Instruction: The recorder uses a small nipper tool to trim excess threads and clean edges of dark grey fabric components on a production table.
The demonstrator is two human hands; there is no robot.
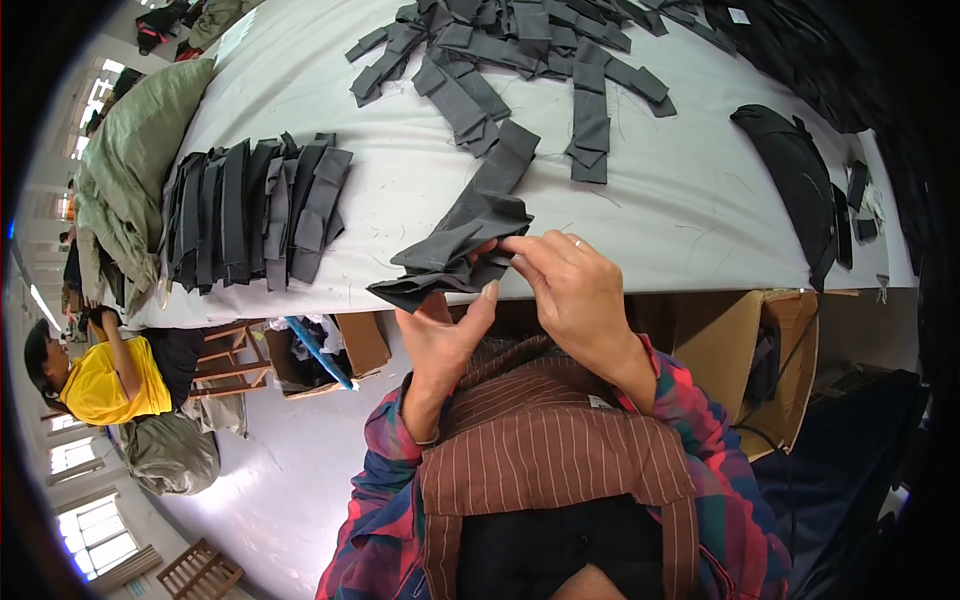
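Observation:
A dark grey fabric piece (462,238) is bunched between my hands at the near edge of the table. From it a strip of folded grey fabric runs away toward the heap. My left hand (440,335) holds the piece from below, its fingers partly hidden under the cloth and its thumb raised beside it. My right hand (570,280) pinches the right side of the same piece between thumb and fingers. Farther back lies a loose heap of folded grey fabric strips (535,40), some reaching toward me. To the left stands a neat row of folded dark fabric pieces (250,210).
The white-covered table (670,220) has loose threads on it. A black bag (790,175) lies at the right, beside dark cloth. Green-grey cloth (140,150) is heaped at the left edge. Cardboard boxes (790,360) stand below the table. A person in a yellow shirt (110,380) is at left.

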